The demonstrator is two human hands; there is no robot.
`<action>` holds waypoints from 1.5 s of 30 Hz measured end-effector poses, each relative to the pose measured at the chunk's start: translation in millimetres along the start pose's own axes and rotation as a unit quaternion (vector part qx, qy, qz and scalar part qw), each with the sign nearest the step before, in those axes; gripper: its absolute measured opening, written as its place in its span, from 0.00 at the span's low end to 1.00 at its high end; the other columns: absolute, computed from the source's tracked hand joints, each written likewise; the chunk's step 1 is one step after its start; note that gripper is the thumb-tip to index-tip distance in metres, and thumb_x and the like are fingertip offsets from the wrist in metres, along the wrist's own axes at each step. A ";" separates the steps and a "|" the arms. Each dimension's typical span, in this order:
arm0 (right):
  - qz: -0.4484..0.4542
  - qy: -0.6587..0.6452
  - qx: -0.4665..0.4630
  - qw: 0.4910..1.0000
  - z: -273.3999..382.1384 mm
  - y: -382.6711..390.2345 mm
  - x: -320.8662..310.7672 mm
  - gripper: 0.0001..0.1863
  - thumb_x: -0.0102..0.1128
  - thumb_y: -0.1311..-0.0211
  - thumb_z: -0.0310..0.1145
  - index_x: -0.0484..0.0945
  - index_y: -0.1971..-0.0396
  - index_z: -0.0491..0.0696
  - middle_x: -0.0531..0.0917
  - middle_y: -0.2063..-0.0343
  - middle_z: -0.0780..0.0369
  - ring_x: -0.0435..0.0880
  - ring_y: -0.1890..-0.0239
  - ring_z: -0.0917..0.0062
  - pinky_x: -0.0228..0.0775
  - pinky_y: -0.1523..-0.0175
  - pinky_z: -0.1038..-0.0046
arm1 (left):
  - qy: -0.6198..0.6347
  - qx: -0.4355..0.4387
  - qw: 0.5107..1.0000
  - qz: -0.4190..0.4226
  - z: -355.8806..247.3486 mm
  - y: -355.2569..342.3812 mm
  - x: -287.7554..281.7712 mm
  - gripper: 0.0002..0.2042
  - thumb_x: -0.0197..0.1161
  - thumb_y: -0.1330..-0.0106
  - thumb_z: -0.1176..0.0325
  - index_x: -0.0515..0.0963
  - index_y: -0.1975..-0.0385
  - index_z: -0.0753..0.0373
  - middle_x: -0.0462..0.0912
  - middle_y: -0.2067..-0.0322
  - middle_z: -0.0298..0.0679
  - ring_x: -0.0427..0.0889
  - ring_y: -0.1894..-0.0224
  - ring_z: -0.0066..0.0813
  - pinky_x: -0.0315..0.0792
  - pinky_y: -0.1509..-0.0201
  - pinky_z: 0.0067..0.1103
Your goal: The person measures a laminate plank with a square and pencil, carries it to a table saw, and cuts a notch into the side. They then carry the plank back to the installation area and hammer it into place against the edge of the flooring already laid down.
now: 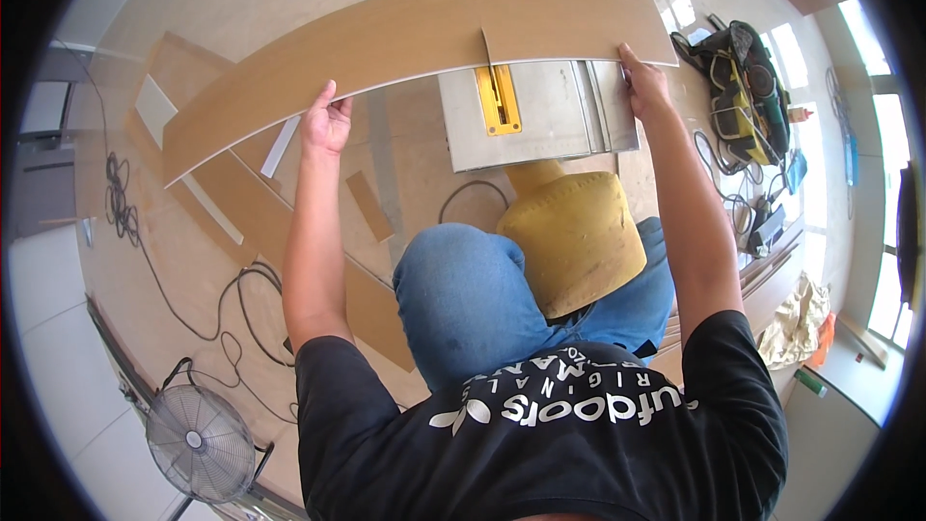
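I hold a long tan board [405, 29] with a pale edge across a metal table saw [564, 116]. My left hand [325, 123] grips its front edge at the left, fingers curled round it. My right hand [644, 85] grips the front edge near the right end, beside the saw top's right side. A thin upright piece [487, 46] shows at the board's front edge, in line with a yellow slotted insert [499, 101] in the saw top. A plump yellow bag [569, 236] hangs below the saw between my jeans-clad legs.
Cut panels and strips [371, 207] lie on the floor at left, with coiled cables [123, 203] and a fan [193, 434] at lower left. A tool bag with power tools [738, 96] lies to the right, above crumpled paper [796, 323] and stacked boards [772, 275].
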State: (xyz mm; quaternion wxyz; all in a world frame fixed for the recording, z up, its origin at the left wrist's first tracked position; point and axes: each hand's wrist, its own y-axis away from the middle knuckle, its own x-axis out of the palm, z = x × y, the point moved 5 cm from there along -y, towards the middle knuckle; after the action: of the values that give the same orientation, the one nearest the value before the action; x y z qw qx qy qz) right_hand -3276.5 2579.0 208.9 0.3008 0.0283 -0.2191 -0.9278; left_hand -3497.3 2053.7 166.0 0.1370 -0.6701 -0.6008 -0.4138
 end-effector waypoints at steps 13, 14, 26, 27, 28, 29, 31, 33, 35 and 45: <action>0.018 0.001 0.015 1.000 -5.6 7.3 -13.4 0.24 0.72 0.37 0.36 0.77 0.47 0.37 0.84 0.55 0.58 0.83 0.57 0.73 0.78 0.54 0.72 | -0.003 0.004 1.000 0.015 2.0 19.4 2.8 0.13 0.62 0.30 0.77 0.76 0.48 0.58 0.83 0.51 0.37 0.84 0.51 0.30 0.85 0.48 0.28; 0.017 0.004 0.024 1.000 -6.6 5.6 -16.5 0.24 0.72 0.37 0.36 0.77 0.48 0.37 0.84 0.55 0.58 0.83 0.58 0.74 0.78 0.55 0.72 | -0.002 0.005 1.000 0.010 3.4 21.0 4.1 0.13 0.62 0.30 0.77 0.76 0.47 0.58 0.83 0.51 0.37 0.84 0.51 0.31 0.85 0.48 0.28; 0.010 0.059 0.049 0.997 -16.9 14.6 -28.6 0.23 0.74 0.40 0.46 0.82 0.58 0.40 0.82 0.70 0.62 0.74 0.74 0.80 0.71 0.69 0.74 | -0.021 0.011 1.000 0.006 3.1 41.2 -3.4 0.13 0.61 0.29 0.76 0.76 0.46 0.59 0.83 0.49 0.38 0.84 0.49 0.31 0.85 0.47 0.27; 0.008 0.057 0.050 0.997 -16.3 16.7 -29.6 0.23 0.74 0.40 0.46 0.82 0.58 0.40 0.82 0.70 0.62 0.74 0.74 0.80 0.71 0.69 0.74 | -0.020 0.009 1.000 0.011 3.2 43.3 -2.9 0.13 0.60 0.29 0.76 0.76 0.46 0.59 0.83 0.49 0.38 0.84 0.49 0.30 0.85 0.47 0.27; 0.012 0.061 0.047 0.997 -15.3 18.9 -30.0 0.25 0.73 0.38 0.45 0.81 0.57 0.36 0.83 0.68 0.60 0.78 0.72 0.78 0.73 0.67 0.74 | -0.022 0.008 1.000 0.012 3.3 45.0 -2.7 0.13 0.60 0.29 0.76 0.76 0.46 0.59 0.83 0.49 0.38 0.84 0.49 0.30 0.85 0.47 0.27; 0.016 0.065 0.043 0.997 -15.0 21.5 -29.8 0.27 0.72 0.37 0.44 0.79 0.56 0.32 0.84 0.66 0.58 0.81 0.70 0.76 0.76 0.66 0.74 | -0.023 0.008 1.000 0.005 3.3 46.7 -3.2 0.13 0.60 0.29 0.75 0.76 0.46 0.59 0.83 0.49 0.38 0.84 0.50 0.30 0.85 0.47 0.27; 0.012 0.050 0.043 0.998 -17.3 25.1 -30.4 0.25 0.73 0.38 0.45 0.81 0.57 0.36 0.83 0.68 0.60 0.77 0.73 0.78 0.73 0.68 0.74 | -0.024 0.009 1.000 -0.002 3.5 50.5 -2.8 0.13 0.60 0.28 0.75 0.76 0.46 0.59 0.83 0.49 0.38 0.84 0.50 0.30 0.85 0.48 0.27; 0.008 0.036 0.043 0.998 -18.9 27.8 -32.3 0.23 0.74 0.40 0.45 0.82 0.58 0.40 0.82 0.70 0.63 0.74 0.75 0.80 0.70 0.71 0.74 | -0.026 0.009 1.000 -0.006 3.7 54.4 -1.9 0.13 0.59 0.28 0.75 0.76 0.46 0.58 0.82 0.49 0.38 0.84 0.51 0.30 0.85 0.49 0.27; 0.007 0.041 0.043 0.998 -18.8 29.0 -36.4 0.23 0.74 0.39 0.45 0.82 0.58 0.39 0.82 0.70 0.62 0.75 0.75 0.80 0.71 0.71 0.75 | -0.025 0.010 1.000 -0.007 5.0 59.0 -0.3 0.13 0.59 0.28 0.75 0.76 0.46 0.58 0.83 0.49 0.37 0.85 0.51 0.30 0.86 0.49 0.27; 0.016 0.013 0.059 0.998 -21.4 46.9 -40.5 0.22 0.72 0.37 0.44 0.81 0.59 0.38 0.83 0.71 0.61 0.75 0.79 0.80 0.69 0.75 0.76 | -0.021 0.012 1.000 -0.018 6.4 75.5 -4.7 0.13 0.60 0.29 0.77 0.76 0.46 0.57 0.83 0.49 0.37 0.84 0.50 0.30 0.86 0.51 0.27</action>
State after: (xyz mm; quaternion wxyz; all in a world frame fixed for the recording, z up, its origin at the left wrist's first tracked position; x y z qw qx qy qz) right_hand -3213.8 2559.9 206.3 0.3158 0.0545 -0.2703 -0.9079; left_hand -3425.1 2036.7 182.3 0.1246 -0.6665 -0.6201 -0.3947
